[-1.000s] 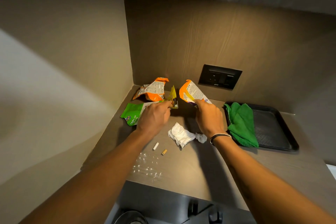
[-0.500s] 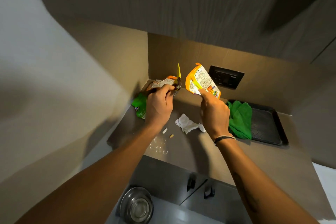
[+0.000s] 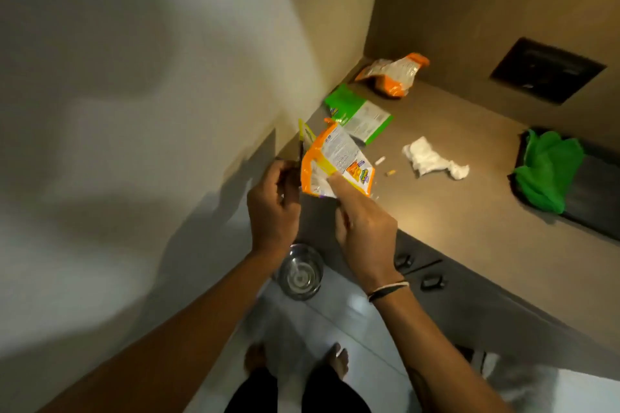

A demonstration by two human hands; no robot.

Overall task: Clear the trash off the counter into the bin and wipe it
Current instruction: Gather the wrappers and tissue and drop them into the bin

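Right hand [image 3: 364, 231] grips orange packet [image 3: 335, 161], print unreadable; left hand [image 3: 273, 208] pinches yellow wrapper [image 3: 306, 137].

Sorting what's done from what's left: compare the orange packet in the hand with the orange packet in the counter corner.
The held packet is lifted off the counter, pinched by the right hand over the floor edge; the corner packet lies on the counter by the back wall, untouched. The held one shows its print flat; the corner one is crumpled. Both are orange and white wrappers.

Orange-and-white printed wrapper [image 3: 335, 163], green packet [image 3: 357, 114], white tissue [image 3: 432, 157], green cloth [image 3: 547, 171], brown counter [image 3: 469, 211]
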